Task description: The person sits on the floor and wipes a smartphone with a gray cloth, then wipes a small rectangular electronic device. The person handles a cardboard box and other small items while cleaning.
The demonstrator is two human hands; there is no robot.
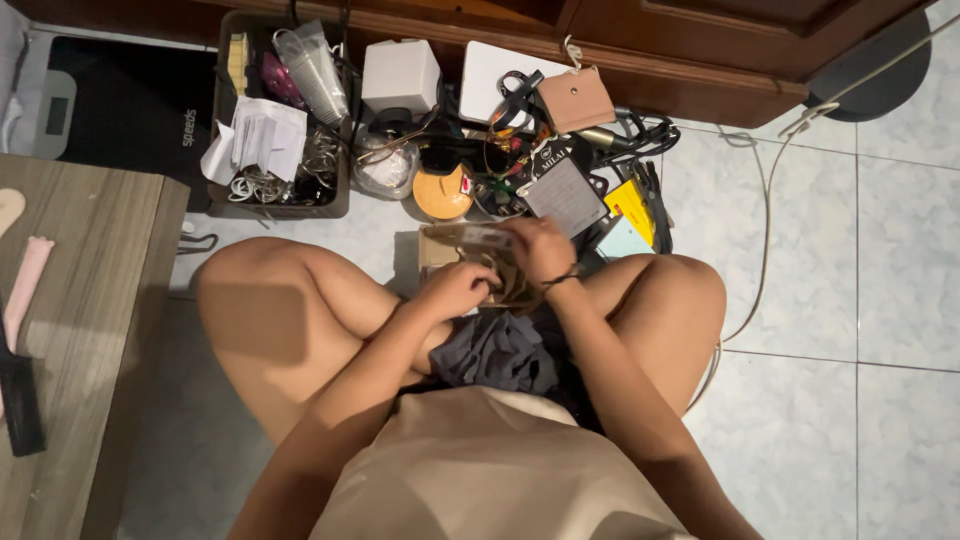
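Gripped from both sides, a flat brownish pouch (478, 252) is held just above the lap at the centre of the frame. The left hand (457, 290) is curled against its lower left edge, fingers pressed together on it; the right hand (540, 250) is closed over its right end, the fingertips hidden — how tightly they pinch cannot be told. The pouch's long axis runs nearly level, left to right across the frame, its left end pointing toward the wooden table (95, 300) at the left edge. Its surface is blurred, so its material cannot be made out.

Just beyond the hands, a heap of small things is spread on the pale tiled floor (850, 300): a round orange tin (441, 194), a grey notebook (566, 199), a yellow card packet (631, 207) and a white cube-shaped box (400, 77). A tan leather card case (575, 100) is seen at the upper centre, resting on a white box lid. At the upper left, a dark tray (340, 195) holds folded papers (262, 140) and coiled wire. A white cable (765, 200) is trailed across the tiles at the right.
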